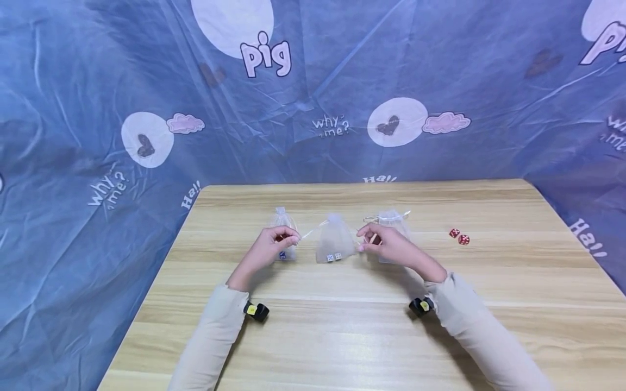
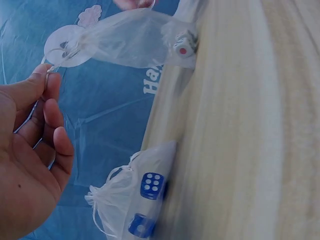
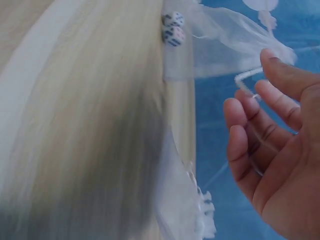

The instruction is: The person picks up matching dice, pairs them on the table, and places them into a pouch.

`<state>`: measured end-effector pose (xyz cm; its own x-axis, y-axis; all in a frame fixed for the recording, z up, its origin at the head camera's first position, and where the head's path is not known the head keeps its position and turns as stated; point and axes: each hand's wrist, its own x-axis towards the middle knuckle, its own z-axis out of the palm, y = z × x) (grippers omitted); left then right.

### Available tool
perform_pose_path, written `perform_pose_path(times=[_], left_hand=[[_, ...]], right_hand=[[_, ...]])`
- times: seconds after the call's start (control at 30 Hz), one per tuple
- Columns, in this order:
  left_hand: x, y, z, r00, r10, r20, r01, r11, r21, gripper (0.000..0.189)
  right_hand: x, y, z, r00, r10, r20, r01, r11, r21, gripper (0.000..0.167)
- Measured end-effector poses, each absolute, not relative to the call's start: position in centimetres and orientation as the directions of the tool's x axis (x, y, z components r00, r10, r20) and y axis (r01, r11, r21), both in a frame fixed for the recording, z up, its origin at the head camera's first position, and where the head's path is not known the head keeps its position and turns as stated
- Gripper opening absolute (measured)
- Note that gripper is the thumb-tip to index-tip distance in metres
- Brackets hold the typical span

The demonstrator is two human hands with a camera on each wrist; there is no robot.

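Note:
In the head view, a white organza drawstring bag [image 1: 336,239] with two white dice [image 1: 334,257] at its bottom stands between the hands. My left hand [image 1: 275,244] pinches its drawstring [image 1: 313,232] between thumb and forefinger, the cord stretched out from the gathered neck. On the other side, my right hand [image 1: 388,243] has its fingers loosely bent and its thumb apart from them. A bent end of white cord [image 3: 245,76] shows by its fingertips in the right wrist view. The left wrist view shows the gathered bag [image 2: 132,40] upright, dice at the base.
A second organza bag with blue dice [image 2: 151,185] sits beside the left hand. Another pale bag [image 1: 391,217] lies partly behind the right hand. Two red dice [image 1: 459,237] rest farther right on the wooden table [image 1: 318,336]. A blue printed cloth [image 1: 313,152] hangs behind.

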<state>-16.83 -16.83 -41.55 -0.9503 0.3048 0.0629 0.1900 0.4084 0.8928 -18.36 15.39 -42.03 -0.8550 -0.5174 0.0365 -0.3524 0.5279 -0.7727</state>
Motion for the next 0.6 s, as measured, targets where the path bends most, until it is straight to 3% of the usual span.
perform_pose_path(times=[0.2,0.43,0.6], left_hand=[[-16.8,-16.4,-42.4,-0.942,0.335,0.018,0.162,0.407,0.899,0.017],[-16.8,-15.9,-43.1,-0.945,0.328,-0.012,0.138,0.43,0.892,0.016],[-17.2,-15.2,-43.2,-0.952,0.306,-0.029,0.131,0.492,0.861,0.018]], right_hand=[[-19.6,13.0,-42.6,-0.836,-0.548,-0.02,-0.355,0.57,-0.741,0.038],[-19.9,12.0,-43.4,-0.834,-0.552,-0.004,-0.352,0.537,-0.766,0.016],[-20.0,12.1,-43.8,-0.84,-0.543,0.002,-0.342,0.524,-0.78,0.011]])
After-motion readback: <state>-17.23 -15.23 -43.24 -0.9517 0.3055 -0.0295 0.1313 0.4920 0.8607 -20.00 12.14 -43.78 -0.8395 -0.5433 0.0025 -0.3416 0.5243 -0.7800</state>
